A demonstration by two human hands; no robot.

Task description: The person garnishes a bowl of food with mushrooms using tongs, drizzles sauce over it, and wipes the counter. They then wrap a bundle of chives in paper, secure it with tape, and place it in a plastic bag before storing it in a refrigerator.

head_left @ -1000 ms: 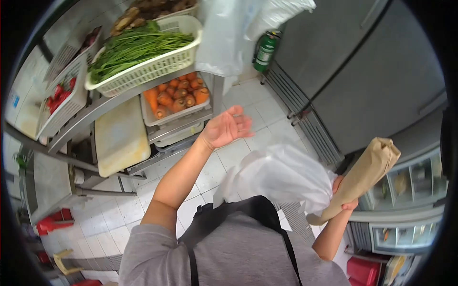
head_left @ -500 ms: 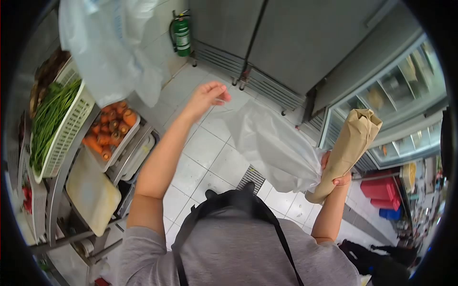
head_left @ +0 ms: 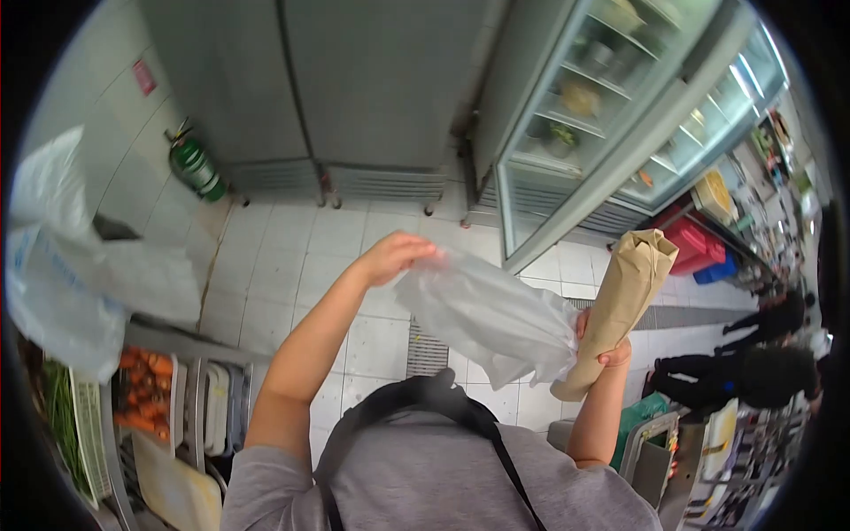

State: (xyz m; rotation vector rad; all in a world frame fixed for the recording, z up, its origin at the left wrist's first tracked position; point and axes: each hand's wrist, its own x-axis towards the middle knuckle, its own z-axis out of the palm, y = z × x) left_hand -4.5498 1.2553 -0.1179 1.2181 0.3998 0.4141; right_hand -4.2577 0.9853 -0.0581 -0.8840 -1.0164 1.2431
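My right hand (head_left: 616,354) is closed around a long brown paper package (head_left: 625,296), which tilts up and to the right with its top folded over. The gathered end of a translucent plastic bag (head_left: 496,310) is bunched in that same hand, beside the package. The bag stretches across in front of me toward my left hand (head_left: 400,257). There my fingers are pressed together on the bag's far end, and some fingertips show faintly through the plastic.
Glass-door fridges (head_left: 567,133) stand at the right, steel cabinets (head_left: 372,97) ahead. A green fire extinguisher (head_left: 197,164) hangs by the wall. On the left, a rack holds carrots (head_left: 146,389) and greens (head_left: 62,425), with plastic bags (head_left: 71,274) above. People in dark clothes (head_left: 770,380) are at the right.
My view has swung to the right. My left hand, apart from the bag before, now touches its far end. The right hand keeps hold of the paper package and bag.
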